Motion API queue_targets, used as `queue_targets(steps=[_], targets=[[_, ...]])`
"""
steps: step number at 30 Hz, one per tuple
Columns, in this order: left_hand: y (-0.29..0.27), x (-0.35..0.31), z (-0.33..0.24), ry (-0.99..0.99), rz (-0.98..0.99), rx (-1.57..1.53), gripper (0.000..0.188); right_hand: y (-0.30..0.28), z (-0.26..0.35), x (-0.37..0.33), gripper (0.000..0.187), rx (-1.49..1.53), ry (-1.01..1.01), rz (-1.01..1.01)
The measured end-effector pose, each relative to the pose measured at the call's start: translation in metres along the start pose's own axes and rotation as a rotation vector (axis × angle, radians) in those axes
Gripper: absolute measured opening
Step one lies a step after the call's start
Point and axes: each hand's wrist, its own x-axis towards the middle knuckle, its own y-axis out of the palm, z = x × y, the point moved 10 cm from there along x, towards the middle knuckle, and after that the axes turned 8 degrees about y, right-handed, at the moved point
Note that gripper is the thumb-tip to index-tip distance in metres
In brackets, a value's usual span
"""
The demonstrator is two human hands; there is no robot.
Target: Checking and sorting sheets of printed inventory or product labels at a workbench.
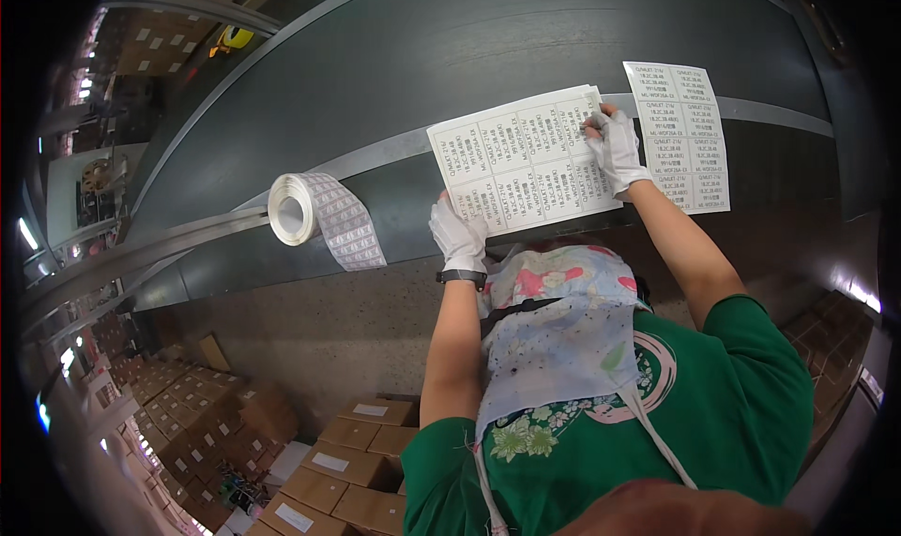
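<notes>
Printed sheet [530, 165]: Pale and gridded with rows of dark print, it lies aslant on a dark workbench [488, 43], at 12 o'clock from the worker; layered edges show at its 2 o'clock corner.
Left hand [459, 236]: White-gloved, half closed, it holds the sheet's corner at 7 o'clock, a dark wristband [462, 277] below the glove.
Right hand [617, 151]: Also gloved, it rests at the sheet's 3 o'clock end, fingers bent inward and tips close together on the print; whether they pinch anything, one cannot tell.
Loose sheet [694, 140]: A second printed piece, at 3 o'clock, just beyond the right hand.
Label roll [291, 209]: Toward 9 o'clock, its patterned tail unwound over the bench.
Worker's clothing: Green shirt [732, 414] and patterned apron [554, 348], at 6 o'clock.
Cartons [343, 466]: Brown, stacked at 7 o'clock.
</notes>
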Motion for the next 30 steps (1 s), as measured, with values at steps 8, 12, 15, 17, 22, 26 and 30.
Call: queue_targets(steps=[8,12,15,17,22,26,30], targets=[[0.005,-0.015,0.014,0.115,-0.117,-0.178,0.055,-0.014,-0.004,-0.002,0.015,0.173,0.005,-0.021],[0.002,-0.014,0.010,0.121,-0.168,-0.125,0.054,-0.026,-0.013,-0.012,0.016,0.128,-0.013,-0.085],[-0.012,-0.019,-0.022,0.118,-0.163,0.013,0.054,-0.060,-0.041,-0.018,0.010,0.151,0.047,-0.189],[-0.006,-0.019,-0.031,0.239,-0.102,0.079,0.054,-0.088,-0.071,-0.028,0.009,0.225,0.124,-0.285],[0.002,-0.020,-0.031,0.291,0.007,0.234,0.056,-0.160,-0.171,-0.053,0.008,0.151,0.252,-0.501],[0.002,-0.020,-0.028,0.358,0.037,0.205,0.057,-0.182,-0.247,-0.052,0.015,-0.001,0.531,-0.377],[-0.006,-0.026,-0.028,0.439,0.017,0.167,0.059,-0.183,-0.207,-0.052,0.013,0.328,0.423,-0.608]])
